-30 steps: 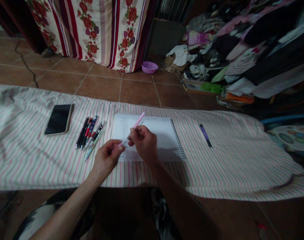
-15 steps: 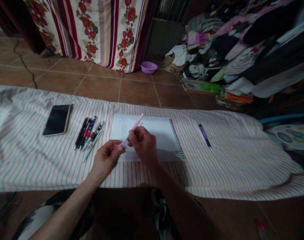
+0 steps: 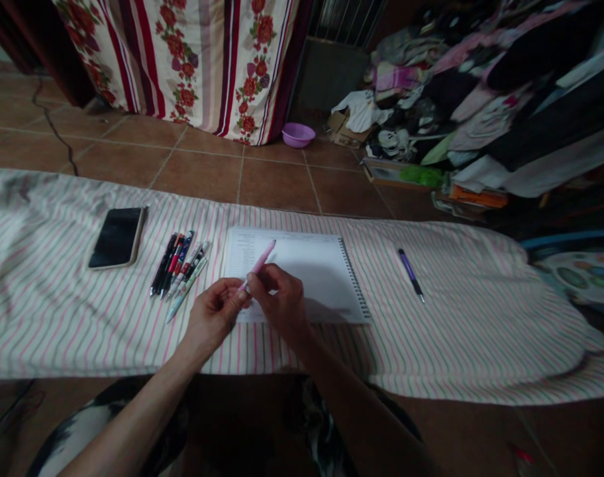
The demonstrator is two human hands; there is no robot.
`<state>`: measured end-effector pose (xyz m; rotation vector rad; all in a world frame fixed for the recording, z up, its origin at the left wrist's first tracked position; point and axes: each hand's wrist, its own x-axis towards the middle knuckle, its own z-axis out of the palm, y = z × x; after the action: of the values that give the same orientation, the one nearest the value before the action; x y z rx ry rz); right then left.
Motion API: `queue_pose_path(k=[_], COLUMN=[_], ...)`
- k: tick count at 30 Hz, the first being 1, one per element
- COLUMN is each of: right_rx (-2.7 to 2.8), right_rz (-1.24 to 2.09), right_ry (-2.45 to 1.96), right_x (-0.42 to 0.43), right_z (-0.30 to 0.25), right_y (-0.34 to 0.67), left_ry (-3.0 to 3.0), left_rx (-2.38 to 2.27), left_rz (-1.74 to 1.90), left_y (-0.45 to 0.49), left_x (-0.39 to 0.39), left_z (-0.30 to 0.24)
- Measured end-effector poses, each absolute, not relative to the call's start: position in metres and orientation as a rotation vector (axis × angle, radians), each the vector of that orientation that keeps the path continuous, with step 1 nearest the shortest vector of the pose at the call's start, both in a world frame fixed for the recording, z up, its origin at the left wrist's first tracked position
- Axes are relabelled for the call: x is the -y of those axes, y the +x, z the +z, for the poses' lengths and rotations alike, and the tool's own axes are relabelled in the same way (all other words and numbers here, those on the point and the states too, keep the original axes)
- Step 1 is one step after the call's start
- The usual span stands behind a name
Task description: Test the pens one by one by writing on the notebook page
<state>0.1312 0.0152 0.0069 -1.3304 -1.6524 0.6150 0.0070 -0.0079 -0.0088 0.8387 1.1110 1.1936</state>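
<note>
Rm dim, esp. upper R. Floor (image 3: 277, 182) = reddish-brn tiles w/ pale grout; blk cable (image 3: 53, 129) on it, far L. Floral/striped curtain (image 3: 207, 73) hangs at back, purple basin (image 3: 298, 136) on floor by its R edge. Barred opening (image 3: 348, 21) R of curtain. Cardboard box (image 3: 342, 132) nr big clothes heap (image 3: 473, 106), R side. Up front: long, low surface under pink/gray-striped cloth (image 3: 461, 331).

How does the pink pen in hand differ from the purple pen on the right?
The pink pen is held by the left hand and right hand; the purple pen lies on the striped cloth. The pink pen's far end slants right, the purple pen's left. The pink pen shows mostly pink; the purple pen has a black lower part. Both are slim.
</note>
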Motion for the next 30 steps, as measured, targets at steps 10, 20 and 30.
queue_pose_path(k=[10, 20, 30], right_rx=[1.634, 1.516, 1.583], right_rz=[0.635, 0.89, 0.917], right_ry=[-1.362, -1.329, -1.223], right_x=[-0.014, -0.016, -0.016], right_z=[0.004, 0.001, -0.004], right_y=[0.128, 0.132, 0.139], left_ry=[0.871, 0.868, 0.893], left_rx=[-1.115, -1.121, -1.155], left_rz=[1.214, 1.226, 1.215], left_y=[0.007, 0.008, 0.008], left_x=[0.01, 0.006, 0.005], left_z=[-0.006, -0.006, -0.012])
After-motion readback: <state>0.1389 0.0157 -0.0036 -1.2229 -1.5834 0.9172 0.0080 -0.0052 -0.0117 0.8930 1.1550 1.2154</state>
